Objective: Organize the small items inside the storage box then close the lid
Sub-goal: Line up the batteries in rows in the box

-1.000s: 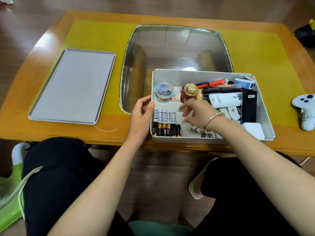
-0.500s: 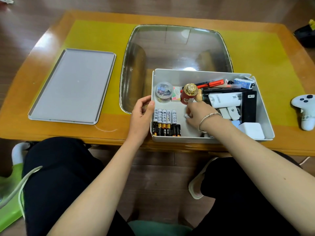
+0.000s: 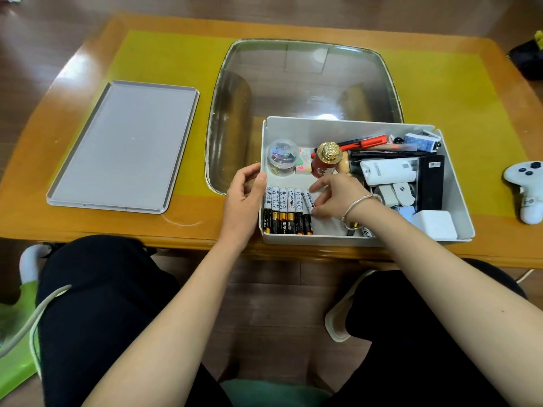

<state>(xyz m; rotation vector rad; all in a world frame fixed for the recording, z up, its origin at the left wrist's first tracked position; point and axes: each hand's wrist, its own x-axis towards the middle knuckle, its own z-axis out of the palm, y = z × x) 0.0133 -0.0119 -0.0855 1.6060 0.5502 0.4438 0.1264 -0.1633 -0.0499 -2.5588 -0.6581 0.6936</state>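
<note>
A white storage box (image 3: pixel 458 207) stands open at the table's front edge. Several batteries (image 3: pixel 283 211) lie in a neat row in its front left corner. My right hand (image 3: pixel 338 198) pinches one more battery (image 3: pixel 308 202) at the right end of that row. My left hand (image 3: pixel 244 198) grips the box's left wall, thumb over the rim. Behind the row stand a clear round tub of clips (image 3: pixel 282 156) and a red bottle with a gold cap (image 3: pixel 326 158). The grey lid (image 3: pixel 123 148) lies flat on the table to the left.
The box's right half holds pens (image 3: pixel 364 141), a white power bank (image 3: pixel 388 171), a black case (image 3: pixel 430 183) and a white charger (image 3: pixel 435 224). A white game controller (image 3: pixel 527 186) lies on the table to the right. A glass panel (image 3: pixel 299 83) fills the table's middle.
My right hand picked up a loose battery from the box floor and carried it left to the end of the battery row. My left hand stayed on the box wall.
</note>
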